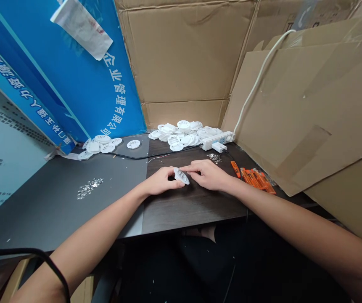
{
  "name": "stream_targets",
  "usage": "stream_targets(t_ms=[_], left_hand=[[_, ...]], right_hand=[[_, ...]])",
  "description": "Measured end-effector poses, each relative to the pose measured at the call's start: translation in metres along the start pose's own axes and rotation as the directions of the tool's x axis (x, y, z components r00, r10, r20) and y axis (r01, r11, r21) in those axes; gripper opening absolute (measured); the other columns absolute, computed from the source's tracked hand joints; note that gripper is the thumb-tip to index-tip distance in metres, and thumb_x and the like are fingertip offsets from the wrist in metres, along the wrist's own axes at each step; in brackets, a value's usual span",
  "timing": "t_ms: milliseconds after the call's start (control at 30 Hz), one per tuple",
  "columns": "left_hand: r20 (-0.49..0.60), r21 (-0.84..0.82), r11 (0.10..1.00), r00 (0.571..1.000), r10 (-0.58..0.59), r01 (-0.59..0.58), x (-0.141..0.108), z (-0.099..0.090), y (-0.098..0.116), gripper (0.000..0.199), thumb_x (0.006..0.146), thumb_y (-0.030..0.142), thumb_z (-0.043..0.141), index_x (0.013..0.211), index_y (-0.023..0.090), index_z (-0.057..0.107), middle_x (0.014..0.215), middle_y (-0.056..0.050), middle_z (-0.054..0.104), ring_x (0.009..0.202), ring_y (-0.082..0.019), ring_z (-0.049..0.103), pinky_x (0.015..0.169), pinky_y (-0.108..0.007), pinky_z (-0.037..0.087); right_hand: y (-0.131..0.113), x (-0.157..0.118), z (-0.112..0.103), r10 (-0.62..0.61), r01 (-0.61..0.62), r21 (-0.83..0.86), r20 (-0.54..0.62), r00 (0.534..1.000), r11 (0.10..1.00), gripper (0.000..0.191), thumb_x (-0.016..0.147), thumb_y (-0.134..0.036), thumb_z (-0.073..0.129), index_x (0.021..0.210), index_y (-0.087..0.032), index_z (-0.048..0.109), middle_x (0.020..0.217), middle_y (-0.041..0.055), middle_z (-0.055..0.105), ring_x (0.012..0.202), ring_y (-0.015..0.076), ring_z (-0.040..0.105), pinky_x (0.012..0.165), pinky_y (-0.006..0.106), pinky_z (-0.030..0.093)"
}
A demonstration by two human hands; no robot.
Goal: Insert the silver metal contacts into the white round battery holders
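Observation:
A white oval plastic part [181, 176] is held up on edge over the dark wooden tabletop, tilted, with ridges on its face. My left hand [163, 181] grips it between thumb and fingers at its left side. My right hand [207, 174] is at the part's upper right, index finger stretched toward its edge and the other fingers curled. Whether a small piece is between those fingertips is too small to tell. Small shiny metal pieces [214, 158] lie just behind my right hand.
White parts are piled at the back [183, 134] and back left [100, 144]. More metal pieces [89, 188] lie at left. A power strip [217, 140] and orange tools or packets [259, 181] are on the right. Cardboard [307, 101] walls the right side; a black cable [133, 158] crosses behind.

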State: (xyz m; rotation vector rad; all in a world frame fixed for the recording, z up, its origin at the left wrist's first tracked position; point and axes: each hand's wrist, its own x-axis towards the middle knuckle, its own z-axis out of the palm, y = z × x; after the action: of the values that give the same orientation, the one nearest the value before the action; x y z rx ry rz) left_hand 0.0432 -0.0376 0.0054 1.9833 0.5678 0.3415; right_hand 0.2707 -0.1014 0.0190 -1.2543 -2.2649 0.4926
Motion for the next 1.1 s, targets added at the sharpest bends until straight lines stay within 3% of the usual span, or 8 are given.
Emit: stream_targets(t_ms=[300, 533, 1100], left_hand=[[-0.004, 0.072, 0.997, 1.000, -0.010, 0.010, 0.001, -0.002, -0.001, 0.047, 0.083, 0.058, 0.066, 0.093, 0.013, 0.061, 0.093, -0.005, 0.061, 0.086, -0.017, 0.053, 0.080, -0.028, 0.042], [-0.026, 0.134, 0.990, 0.999, -0.031, 0.034, 0.001, -0.001, -0.002, 0.043, 0.083, 0.055, 0.064, 0.089, 0.012, 0.059, 0.091, -0.005, 0.059, 0.085, -0.017, 0.052, 0.077, -0.028, 0.042], [-0.029, 0.179, 0.983, 0.999, -0.041, 0.046, 0.002, -0.001, 0.000, 0.035, 0.082, 0.046, 0.066, 0.090, 0.013, 0.062, 0.093, -0.005, 0.060, 0.085, -0.017, 0.054, 0.079, -0.028, 0.042]], right_hand=[[-0.006, -0.001, -0.004, 0.078, -0.070, -0.185, 0.035, 0.996, 0.980, 0.056, 0.095, -0.010, 0.050, 0.141, -0.036, 0.067, 0.094, 0.0008, 0.065, 0.082, 0.0112, 0.056, 0.074, 0.023, 0.035], [-0.009, -0.001, -0.006, 0.113, -0.087, -0.298, 0.070, 0.991, 0.951, 0.054, 0.095, -0.013, 0.048, 0.140, -0.036, 0.068, 0.101, 0.0028, 0.066, 0.085, 0.0137, 0.056, 0.072, 0.026, 0.032], [-0.013, 0.001, -0.012, 0.110, -0.056, -0.377, 0.123, 0.986, 0.925, 0.055, 0.095, -0.013, 0.048, 0.141, -0.036, 0.067, 0.107, 0.0041, 0.070, 0.090, 0.0164, 0.062, 0.072, 0.026, 0.035]])
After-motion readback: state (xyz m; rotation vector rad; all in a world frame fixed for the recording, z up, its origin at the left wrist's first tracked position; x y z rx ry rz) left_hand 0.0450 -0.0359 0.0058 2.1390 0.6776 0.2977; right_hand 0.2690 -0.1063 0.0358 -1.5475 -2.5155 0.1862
